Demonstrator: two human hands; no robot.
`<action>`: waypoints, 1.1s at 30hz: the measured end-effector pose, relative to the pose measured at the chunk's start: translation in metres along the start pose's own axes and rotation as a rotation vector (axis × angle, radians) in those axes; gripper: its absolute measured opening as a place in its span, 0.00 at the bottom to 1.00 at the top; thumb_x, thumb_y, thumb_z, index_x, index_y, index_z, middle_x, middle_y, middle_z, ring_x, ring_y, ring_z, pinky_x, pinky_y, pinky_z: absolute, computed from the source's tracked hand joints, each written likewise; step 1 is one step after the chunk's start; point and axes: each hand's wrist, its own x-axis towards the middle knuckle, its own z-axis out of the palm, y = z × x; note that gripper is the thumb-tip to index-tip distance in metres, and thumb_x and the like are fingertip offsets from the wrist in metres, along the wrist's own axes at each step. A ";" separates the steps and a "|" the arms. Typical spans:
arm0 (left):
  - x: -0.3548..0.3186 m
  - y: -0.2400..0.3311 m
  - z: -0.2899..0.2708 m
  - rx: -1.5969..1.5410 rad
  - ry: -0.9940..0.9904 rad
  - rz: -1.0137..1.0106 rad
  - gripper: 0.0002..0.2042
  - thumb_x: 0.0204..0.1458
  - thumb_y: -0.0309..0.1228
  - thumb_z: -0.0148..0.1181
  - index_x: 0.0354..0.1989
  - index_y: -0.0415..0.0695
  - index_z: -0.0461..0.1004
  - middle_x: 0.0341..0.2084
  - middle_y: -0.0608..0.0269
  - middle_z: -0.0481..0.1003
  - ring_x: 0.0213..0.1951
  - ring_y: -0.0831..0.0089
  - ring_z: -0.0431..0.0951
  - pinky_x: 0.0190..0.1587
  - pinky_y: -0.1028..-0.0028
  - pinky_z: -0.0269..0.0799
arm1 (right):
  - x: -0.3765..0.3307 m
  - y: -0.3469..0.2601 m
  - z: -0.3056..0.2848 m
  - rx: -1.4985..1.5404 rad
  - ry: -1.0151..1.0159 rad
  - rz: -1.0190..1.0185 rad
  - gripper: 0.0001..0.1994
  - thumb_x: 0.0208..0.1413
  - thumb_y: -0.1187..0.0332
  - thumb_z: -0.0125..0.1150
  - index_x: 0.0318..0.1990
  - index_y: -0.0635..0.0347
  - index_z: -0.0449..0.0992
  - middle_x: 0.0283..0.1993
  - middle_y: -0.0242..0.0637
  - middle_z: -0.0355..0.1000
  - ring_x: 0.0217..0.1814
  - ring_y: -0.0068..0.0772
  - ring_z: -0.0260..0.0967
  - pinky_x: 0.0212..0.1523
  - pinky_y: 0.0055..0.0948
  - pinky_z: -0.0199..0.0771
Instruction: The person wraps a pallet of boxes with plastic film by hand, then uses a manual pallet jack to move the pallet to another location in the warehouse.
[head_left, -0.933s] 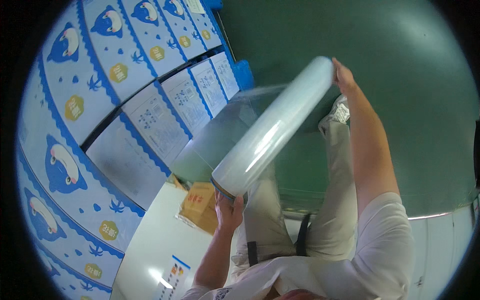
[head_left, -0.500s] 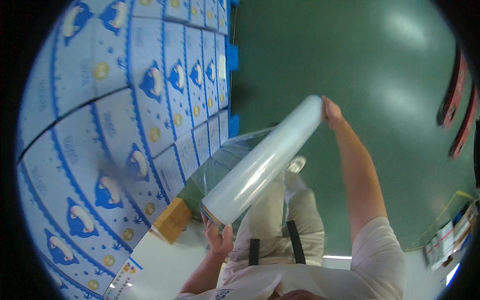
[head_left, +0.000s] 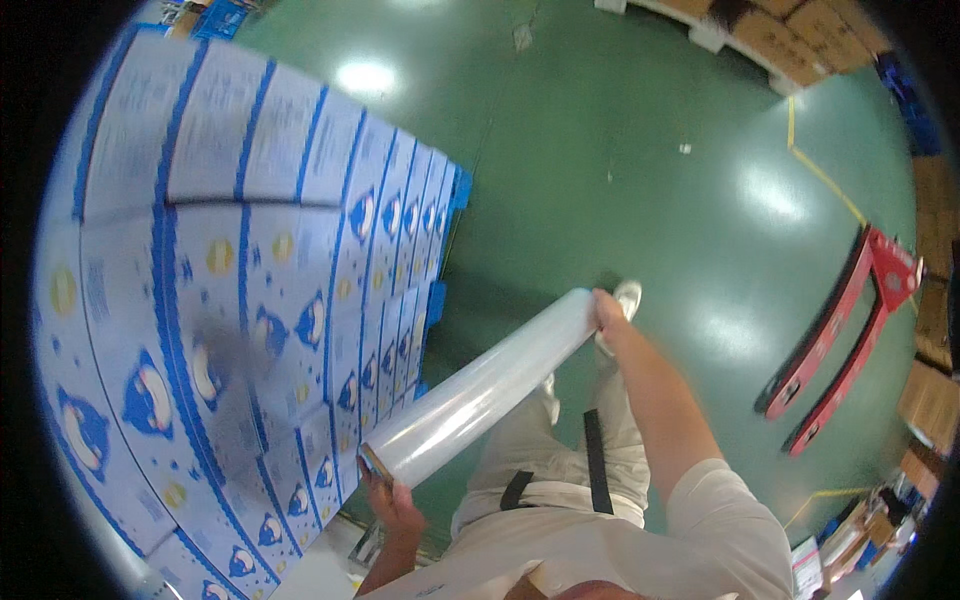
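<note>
A long roll of clear stretch film (head_left: 482, 388) lies aslant across the front of my body, its far end pointing up to the right. At its lower left end my left hand (head_left: 397, 507) is closed around the core. My right hand (head_left: 607, 314) grips the opposite end, with that arm stretched forward. Close to the roll's left end stands a tall stack of white and blue printed cartons (head_left: 270, 240). Any film running from the roll to the cartons is hard to make out.
Blue pallet corners (head_left: 436, 302) jut out under the carton stack. A red pallet jack (head_left: 838, 325) rests on the green floor (head_left: 600, 190) to the right. Brown cartons (head_left: 790, 38) sit on a pallet at the far right, and more goods line the right edge.
My view has swung, so a corner of the stack and more floor now show. Still held at both ends, the roll sits lower and further left; the sheet of film beside it no longer shows.
</note>
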 end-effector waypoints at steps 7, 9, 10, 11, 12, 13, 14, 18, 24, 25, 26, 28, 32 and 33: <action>0.125 0.103 0.067 0.061 0.265 -0.123 0.28 0.60 0.46 0.44 0.56 0.31 0.66 0.51 0.40 0.70 0.56 0.50 0.67 0.61 0.57 0.57 | 0.077 -0.251 0.060 -0.227 -0.120 -0.057 0.22 0.58 0.50 0.54 0.48 0.60 0.74 0.44 0.36 0.72 0.41 0.31 0.69 0.43 0.36 0.70; 0.145 0.124 0.079 0.023 0.269 -0.318 0.27 0.58 0.46 0.46 0.55 0.32 0.67 0.45 0.45 0.73 0.46 0.59 0.71 0.51 0.62 0.64 | 0.089 -0.319 0.089 -0.409 -0.146 -0.093 0.22 0.58 0.50 0.54 0.47 0.60 0.75 0.44 0.36 0.72 0.42 0.31 0.69 0.43 0.36 0.70; 0.156 0.136 0.087 0.018 0.277 -0.380 0.27 0.58 0.46 0.46 0.54 0.33 0.68 0.44 0.46 0.73 0.45 0.60 0.71 0.50 0.63 0.64 | 0.094 -0.343 0.104 -0.476 -0.181 -0.102 0.22 0.58 0.49 0.54 0.47 0.59 0.75 0.45 0.36 0.72 0.43 0.31 0.69 0.44 0.36 0.70; 0.172 0.148 0.095 0.008 0.276 -0.432 0.27 0.58 0.46 0.46 0.54 0.33 0.68 0.44 0.47 0.74 0.44 0.60 0.71 0.49 0.63 0.64 | 0.103 -0.371 0.121 -0.531 -0.211 -0.114 0.22 0.58 0.49 0.54 0.47 0.59 0.75 0.45 0.36 0.73 0.43 0.31 0.69 0.44 0.36 0.69; 0.188 0.160 0.108 0.023 0.280 -0.449 0.27 0.58 0.46 0.46 0.53 0.33 0.69 0.45 0.46 0.74 0.47 0.57 0.70 0.52 0.61 0.61 | 0.110 -0.396 0.140 -0.556 -0.243 -0.102 0.22 0.58 0.48 0.54 0.47 0.59 0.75 0.45 0.36 0.72 0.44 0.31 0.69 0.45 0.36 0.69; 0.202 0.175 0.121 0.039 0.282 -0.476 0.27 0.58 0.46 0.46 0.53 0.32 0.69 0.46 0.46 0.73 0.50 0.54 0.69 0.55 0.59 0.58 | 0.113 -0.420 0.159 -0.588 -0.275 -0.082 0.22 0.58 0.48 0.54 0.47 0.58 0.75 0.46 0.36 0.72 0.44 0.31 0.69 0.45 0.36 0.69; 0.218 0.191 0.135 0.053 0.282 -0.503 0.26 0.59 0.46 0.45 0.52 0.32 0.70 0.47 0.45 0.73 0.52 0.50 0.68 0.59 0.57 0.55 | 0.116 -0.440 0.178 -0.619 -0.305 -0.061 0.22 0.58 0.48 0.53 0.47 0.58 0.75 0.46 0.36 0.72 0.44 0.31 0.68 0.45 0.35 0.68; 0.324 0.214 0.169 0.012 0.304 -0.413 0.27 0.59 0.45 0.46 0.54 0.30 0.68 0.52 0.42 0.70 0.58 0.43 0.64 0.65 0.52 0.47 | 0.177 -0.503 0.269 -0.736 -0.311 -0.031 0.23 0.58 0.47 0.53 0.46 0.60 0.75 0.43 0.36 0.72 0.42 0.32 0.68 0.45 0.35 0.68; 0.396 0.225 0.262 -0.236 0.340 -0.878 0.29 0.56 0.43 0.49 0.58 0.29 0.62 0.56 0.39 0.63 0.58 0.48 0.62 0.62 0.55 0.50 | 0.296 -0.524 0.347 -0.933 -0.334 -0.015 0.24 0.59 0.47 0.53 0.39 0.64 0.76 0.34 0.35 0.71 0.33 0.32 0.65 0.37 0.35 0.67; 0.415 0.223 0.275 -0.223 0.385 -0.888 0.31 0.57 0.45 0.49 0.60 0.29 0.59 0.60 0.37 0.59 0.62 0.45 0.57 0.66 0.52 0.43 | 0.310 -0.520 0.365 -0.972 -0.345 0.001 0.24 0.59 0.47 0.53 0.38 0.64 0.76 0.33 0.35 0.71 0.33 0.31 0.64 0.36 0.35 0.66; 0.426 0.218 0.286 -0.236 0.342 -0.953 0.30 0.56 0.44 0.50 0.59 0.30 0.60 0.59 0.37 0.60 0.62 0.45 0.58 0.66 0.52 0.43 | 0.324 -0.514 0.382 -1.011 -0.356 0.020 0.24 0.59 0.47 0.52 0.37 0.64 0.76 0.32 0.35 0.70 0.32 0.31 0.64 0.36 0.35 0.66; 0.456 0.205 0.315 -0.281 0.249 -1.049 0.28 0.55 0.43 0.53 0.57 0.31 0.63 0.58 0.37 0.62 0.61 0.44 0.58 0.65 0.52 0.44 | 0.402 -0.513 0.403 -1.121 -0.454 0.057 0.26 0.59 0.46 0.53 0.41 0.65 0.76 0.36 0.37 0.71 0.37 0.32 0.66 0.40 0.35 0.66; 0.542 0.186 0.375 -0.182 0.218 -1.153 0.21 0.54 0.42 0.55 0.45 0.34 0.73 0.43 0.45 0.74 0.48 0.48 0.72 0.53 0.57 0.61 | 0.496 -0.492 0.476 -1.221 -0.573 0.167 0.27 0.61 0.47 0.52 0.49 0.67 0.74 0.47 0.40 0.73 0.47 0.36 0.69 0.49 0.36 0.68; 0.577 0.178 0.387 -0.218 0.228 -1.177 0.19 0.54 0.40 0.57 0.43 0.34 0.74 0.40 0.46 0.75 0.45 0.50 0.74 0.51 0.58 0.64 | 0.528 -0.496 0.504 -1.229 -0.606 0.080 0.26 0.60 0.46 0.53 0.44 0.65 0.76 0.41 0.39 0.74 0.42 0.34 0.68 0.46 0.36 0.67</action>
